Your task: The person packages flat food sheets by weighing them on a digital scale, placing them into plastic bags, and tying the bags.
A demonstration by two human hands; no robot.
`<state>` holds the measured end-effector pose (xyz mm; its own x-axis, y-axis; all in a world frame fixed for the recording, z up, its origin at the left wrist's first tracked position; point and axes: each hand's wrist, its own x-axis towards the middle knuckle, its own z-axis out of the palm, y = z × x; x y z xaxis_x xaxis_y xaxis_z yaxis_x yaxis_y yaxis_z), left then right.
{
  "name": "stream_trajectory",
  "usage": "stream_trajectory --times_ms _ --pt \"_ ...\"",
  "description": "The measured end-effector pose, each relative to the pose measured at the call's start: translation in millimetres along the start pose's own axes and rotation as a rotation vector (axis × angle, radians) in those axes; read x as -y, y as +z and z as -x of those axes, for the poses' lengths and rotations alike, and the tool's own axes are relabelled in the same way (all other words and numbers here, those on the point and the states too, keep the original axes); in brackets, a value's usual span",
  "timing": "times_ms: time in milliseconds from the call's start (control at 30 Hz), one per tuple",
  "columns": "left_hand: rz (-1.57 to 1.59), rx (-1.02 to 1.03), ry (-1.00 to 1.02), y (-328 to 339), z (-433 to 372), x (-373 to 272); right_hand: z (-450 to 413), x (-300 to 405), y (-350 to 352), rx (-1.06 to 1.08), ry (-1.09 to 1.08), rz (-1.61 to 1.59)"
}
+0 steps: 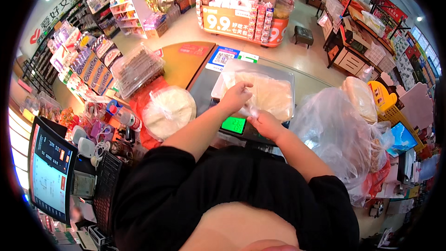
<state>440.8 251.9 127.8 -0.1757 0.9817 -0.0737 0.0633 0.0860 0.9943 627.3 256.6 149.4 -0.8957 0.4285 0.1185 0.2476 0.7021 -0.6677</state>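
Note:
A clear plastic bag [270, 92] of flat, pale food sheets lies on a clear plastic tray [259, 65] over the weighing scale. My right hand [266, 125] pinches the gathered, twisted mouth of this bag at its near side. Just above it, my left hand [235, 99] has its fingers curled around the bag's upper neck. The scale's lit green display [233, 125] shows digits below my hands. Left of my forearm sits another bag of round, pale flatbreads [169, 111], resting on a red plastic bag [148, 141].
A clear box of dark sticks [137, 68] stands at the left. Beside my right arm bulges a large clear plastic bag [331, 132], with a yellow basket [386, 106] behind it. A monitor [52, 170] and a keyboard [106, 191] occupy the lower left. Across the counter is a snack display [240, 21].

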Motion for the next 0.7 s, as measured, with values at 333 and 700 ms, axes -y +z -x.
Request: stream_trajectory --times_ms 333,700 --pt "-0.952 0.087 0.699 3 55 -61 -2 -26 3 -0.105 0.161 -0.054" --pt "-0.254 0.279 0.452 11 61 -26 18 -28 -14 -0.040 -0.317 0.366"
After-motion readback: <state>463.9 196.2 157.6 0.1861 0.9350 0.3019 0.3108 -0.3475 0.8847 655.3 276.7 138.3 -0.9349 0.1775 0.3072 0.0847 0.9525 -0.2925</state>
